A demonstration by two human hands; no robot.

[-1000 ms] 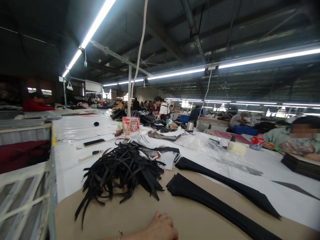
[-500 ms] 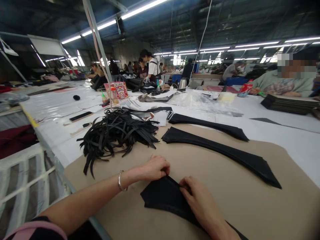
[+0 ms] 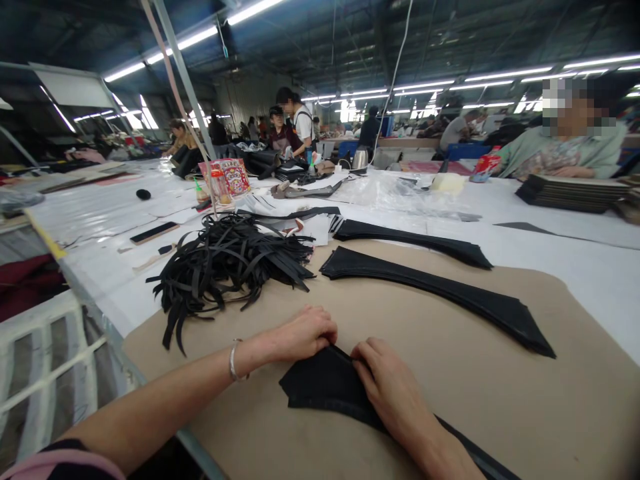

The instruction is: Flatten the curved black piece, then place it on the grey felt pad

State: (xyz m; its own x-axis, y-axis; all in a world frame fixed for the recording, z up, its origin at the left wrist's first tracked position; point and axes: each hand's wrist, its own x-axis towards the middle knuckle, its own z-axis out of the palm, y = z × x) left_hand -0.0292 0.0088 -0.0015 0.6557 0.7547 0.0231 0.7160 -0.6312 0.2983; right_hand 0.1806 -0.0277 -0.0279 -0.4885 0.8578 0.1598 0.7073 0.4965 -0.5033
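A long black leather-like piece (image 3: 327,381) with a wide, angular end lies on the tan sheet (image 3: 270,437) in front of me. At its far corner, my left hand (image 3: 310,333) has its fingers curled and pinched on the edge. My right hand (image 3: 387,380) rests over the piece, thumb and fingertips closed on the same edge a little further right. The fingers hide part of that edge. Beyond my hands lie a stack of similar black pieces (image 3: 435,291) and another, narrower stack (image 3: 410,240).
A heap of black strips (image 3: 230,260) sits to the left, near the table's metal edge (image 3: 107,327). Further back are a red snack packet (image 3: 233,177), clear plastic film (image 3: 390,200) and a stack of dark pieces (image 3: 573,193) before a co-worker (image 3: 565,143).
The view has shifted slightly, so the background sits a little further left and higher. My right hand has moved slightly left and up along the edge; both hands stay closed on the piece.
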